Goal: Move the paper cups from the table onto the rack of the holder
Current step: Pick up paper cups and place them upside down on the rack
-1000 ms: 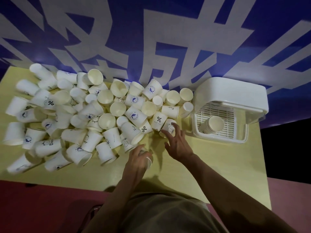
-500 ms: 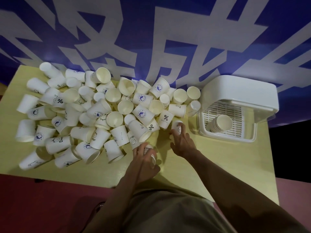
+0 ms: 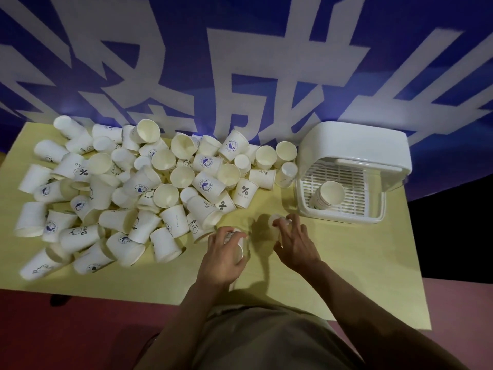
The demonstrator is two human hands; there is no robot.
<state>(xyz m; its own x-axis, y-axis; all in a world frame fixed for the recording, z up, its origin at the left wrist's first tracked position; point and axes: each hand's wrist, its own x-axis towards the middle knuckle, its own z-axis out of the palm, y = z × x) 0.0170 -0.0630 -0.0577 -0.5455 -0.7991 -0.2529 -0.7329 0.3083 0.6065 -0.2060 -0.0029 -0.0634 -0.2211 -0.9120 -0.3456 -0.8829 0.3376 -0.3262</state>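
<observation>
Head view: left hand, low centre, curled round a paper cup. Right hand just beside it, fingertips pinching a second cup, blurred. Heap of loose cups spread over left and centre of yellow table. Right of frame: white holder, small nested cup stack lying on its slatted rack.
</observation>
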